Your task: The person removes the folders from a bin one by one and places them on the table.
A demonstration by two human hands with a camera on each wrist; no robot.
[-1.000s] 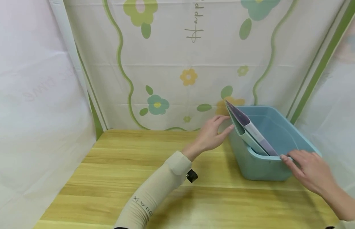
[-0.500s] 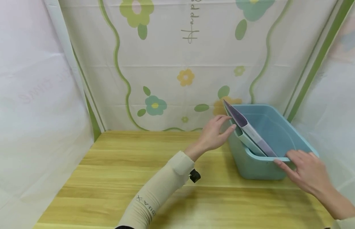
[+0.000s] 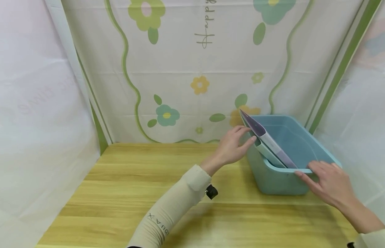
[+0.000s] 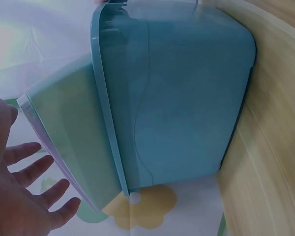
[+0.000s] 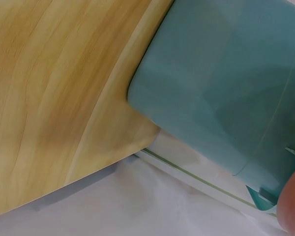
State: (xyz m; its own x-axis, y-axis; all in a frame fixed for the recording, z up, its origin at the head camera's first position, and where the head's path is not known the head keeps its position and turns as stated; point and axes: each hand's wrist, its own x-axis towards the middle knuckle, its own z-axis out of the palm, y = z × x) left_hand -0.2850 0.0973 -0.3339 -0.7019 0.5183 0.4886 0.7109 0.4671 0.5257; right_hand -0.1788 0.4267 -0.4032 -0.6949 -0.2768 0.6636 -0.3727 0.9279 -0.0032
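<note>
A blue plastic bin stands on the right of the wooden table. Two binders lean inside it, their upper ends rising past its left rim. The pale green binder lies on the outer left side, and the purple binder rests against it. My left hand is beside the green binder, thumb and fingers apart; the left wrist view shows spread fingers near the binders' edges, contact unclear. My right hand grips the bin's front rim, fingers over the inside, thumb on the front edge.
The wooden tabletop stretches left of the bin. A flower-printed white curtain hangs behind the table, close to the bin's back. White cloth also borders the right side.
My left hand has moved slightly right, closer to the green binder. My right thumb has slid a little left along the bin's rim. The head view has shifted slightly.
</note>
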